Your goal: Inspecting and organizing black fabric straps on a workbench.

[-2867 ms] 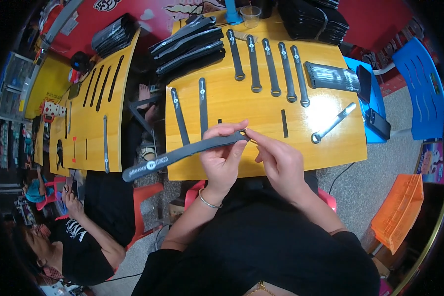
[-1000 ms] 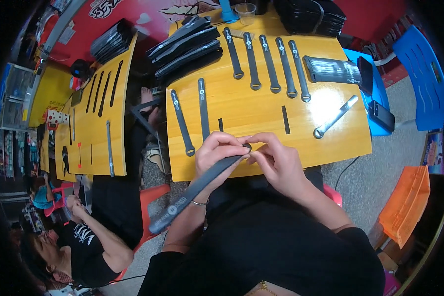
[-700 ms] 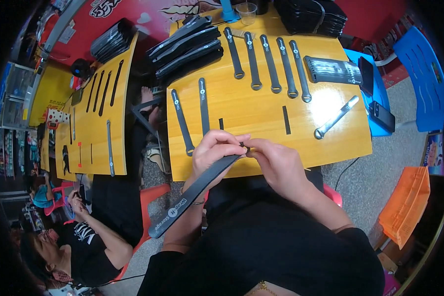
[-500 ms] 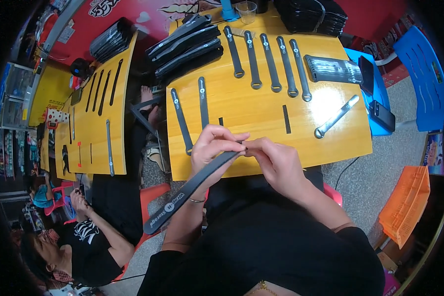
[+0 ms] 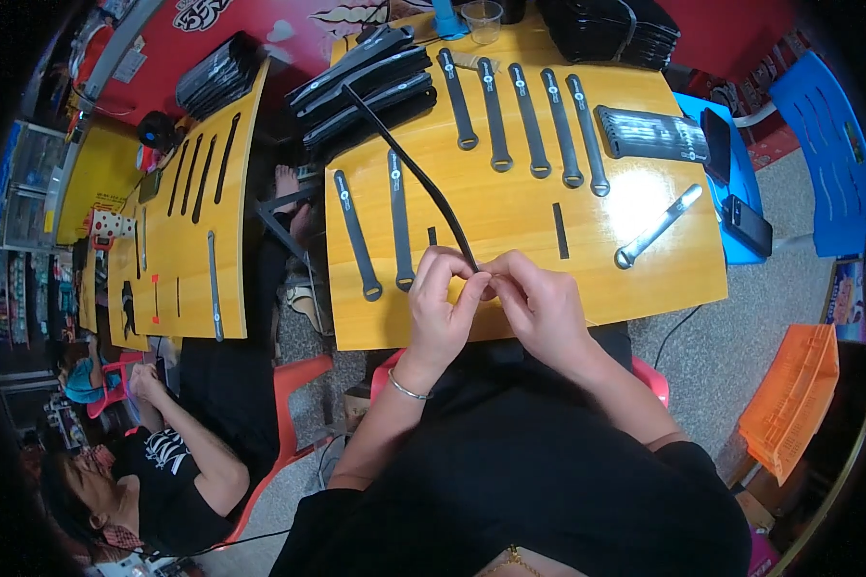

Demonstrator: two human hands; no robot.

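A long dark strap (image 5: 435, 197) rises from my fingertips, its far end pointing up and left over the table. My left hand (image 5: 441, 306) pinches its near end between thumb and fingers. Close against it, my right hand (image 5: 541, 306) pinches at that same end, part of which the fingers hide. Two grey straps (image 5: 358, 237) with a slotted round end lie to the left of my hands. Two short black strips lie on the table, one (image 5: 561, 232) to the right and one (image 5: 432, 235) partly behind my left hand.
Several grey straps (image 5: 527, 125) lie in a row on the yellow table (image 5: 510, 212); another (image 5: 656, 228) is at right. A wrapped bundle (image 5: 649, 136) and stacked straps (image 5: 366, 91) sit beyond. A co-worker's hands (image 5: 146, 383) are at left, an orange crate (image 5: 789, 399) at right.
The strap has swung from hanging down left, lettered face up, to pointing away over the table. My left hand has turned and moved slightly right and down; the right has shifted little.
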